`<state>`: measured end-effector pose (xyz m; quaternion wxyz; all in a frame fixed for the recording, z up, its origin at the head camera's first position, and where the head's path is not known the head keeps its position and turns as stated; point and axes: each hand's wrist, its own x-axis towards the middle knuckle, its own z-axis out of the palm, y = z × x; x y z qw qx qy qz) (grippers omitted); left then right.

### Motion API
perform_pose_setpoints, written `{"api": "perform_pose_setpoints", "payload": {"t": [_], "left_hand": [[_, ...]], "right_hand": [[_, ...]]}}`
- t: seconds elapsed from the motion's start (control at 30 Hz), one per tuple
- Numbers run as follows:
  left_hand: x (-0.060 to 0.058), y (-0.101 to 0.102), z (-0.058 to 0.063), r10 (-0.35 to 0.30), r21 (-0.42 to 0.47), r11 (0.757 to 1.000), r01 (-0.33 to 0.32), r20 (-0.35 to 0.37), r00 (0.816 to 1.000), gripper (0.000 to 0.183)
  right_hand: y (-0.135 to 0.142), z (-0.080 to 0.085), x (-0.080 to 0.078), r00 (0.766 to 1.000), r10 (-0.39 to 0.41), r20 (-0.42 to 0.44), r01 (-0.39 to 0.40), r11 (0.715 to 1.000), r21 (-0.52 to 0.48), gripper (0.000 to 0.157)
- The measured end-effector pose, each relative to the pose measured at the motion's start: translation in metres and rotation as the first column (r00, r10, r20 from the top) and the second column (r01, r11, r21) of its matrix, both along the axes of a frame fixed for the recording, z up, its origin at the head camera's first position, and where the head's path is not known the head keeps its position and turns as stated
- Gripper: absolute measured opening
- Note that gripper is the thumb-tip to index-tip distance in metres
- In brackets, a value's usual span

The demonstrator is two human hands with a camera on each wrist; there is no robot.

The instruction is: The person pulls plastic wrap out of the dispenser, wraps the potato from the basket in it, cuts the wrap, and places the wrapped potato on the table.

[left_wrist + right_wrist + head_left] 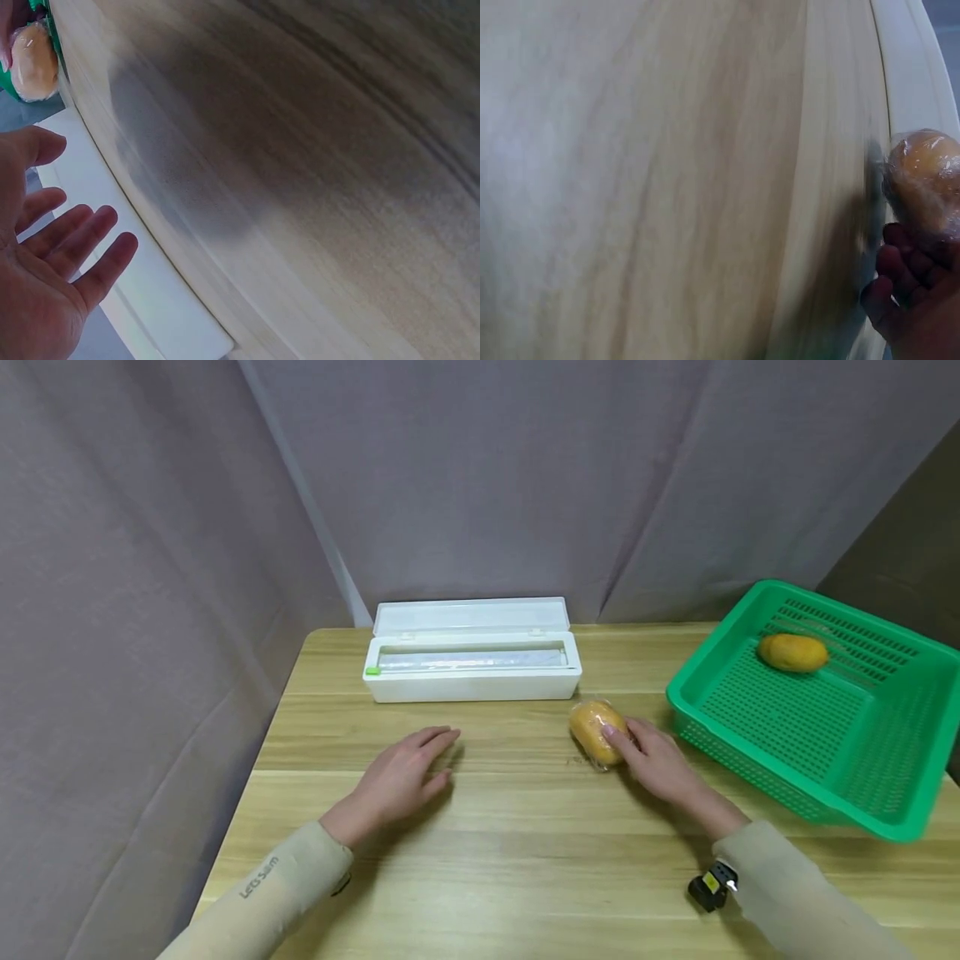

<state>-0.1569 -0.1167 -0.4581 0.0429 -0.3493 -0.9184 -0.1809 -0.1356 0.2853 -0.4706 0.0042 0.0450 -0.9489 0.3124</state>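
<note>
A yellow mango in clear plastic wrap is pinched by my right hand, thumb on top, close over the table in front of the dispenser's right end. In the right wrist view the film on the wrapped mango looks crinkled and shiny, with my fingers curled under its near end. My left hand hovers over the table with nothing in it, its fingers loosely spread in the left wrist view. Behind both hands stands a white cling film dispenser, its lid raised and a film roll inside.
To the right, a green plastic basket holds another mango near its back wall. The wooden table ends at the grey curtain at the back. A small black device sits at my right sleeve.
</note>
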Motion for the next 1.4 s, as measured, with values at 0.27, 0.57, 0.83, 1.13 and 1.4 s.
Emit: {"api": "perform_pose_setpoints", "payload": {"t": [0.27,0.57,0.83,1.13,1.4], "left_hand": [[-0.002,0.0,-0.003,-0.001,-0.012,1.0,0.001,0.008,1.0,0.06],[-0.004,0.0,-0.005,-0.008,-0.014,1.0,0.008,-0.001,1.0,0.058],[-0.004,0.0,-0.005,-0.01,-0.014,1.0,0.01,0.006,1.0,0.058],[-0.003,0.002,-0.004,-0.013,-0.024,1.0,0.014,0.015,1.0,0.058],[-0.003,0.0,-0.003,-0.008,-0.022,1.0,0.008,0.023,1.0,0.059]], "right_hand": [[0.008,-0.007,-0.008,0.997,0.013,-0.08,-0.004,0.994,0.11,0.063],[0.013,0.001,0.004,1.0,0.014,0.027,-0.017,0.993,0.119,0.08],[0.01,0.006,0.015,0.984,0.104,-0.147,-0.06,0.959,0.276,0.09],[0.005,0.002,0.008,0.972,0.111,-0.208,-0.048,0.957,0.287,0.092],[0.012,-0.005,0.004,0.963,0.04,-0.267,0.031,0.967,0.253,0.087]]}}
